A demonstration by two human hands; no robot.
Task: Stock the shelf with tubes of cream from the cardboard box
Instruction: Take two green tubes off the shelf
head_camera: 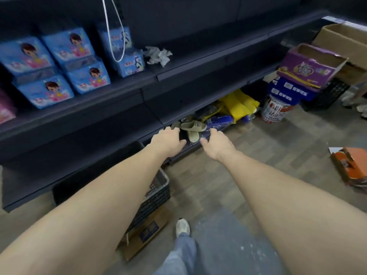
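**Though Empty-Handed, Reaching Low at the Bottom Shelf**

Though looked for everywhere, no tubes of cream to be found in view: none in either hand, none on the shelving. Likeliest source, judging by reach: the cardboard box at 7 o'clock, flat on the floor, pinned under a dark crate and half hidden by the left forearm. Contents hidden; cannot tell whether it holds the tubes.

At the centre, left hand and right hand both stretched out to the lip of the bottom shelf, fingers loosely spread, gripping nothing. Left fingertips resting at the shelf edge; right fingertips touching clear wrapping there. Probably placed so to shift clutter or to steady a low stoop, not to stock.

Just beyond the fingers, toward 12 o'clock: a pair of slippers and blue wrapped goods, crowding that shelf. Further out, at 1 o'clock, a bare stretch of middle shelf, seemingly a better home for the tubes. At 10 o'clock, blue packets faced outward in rows. At 2 o'clock, open cartons stacked on the floor, possibly further stock.
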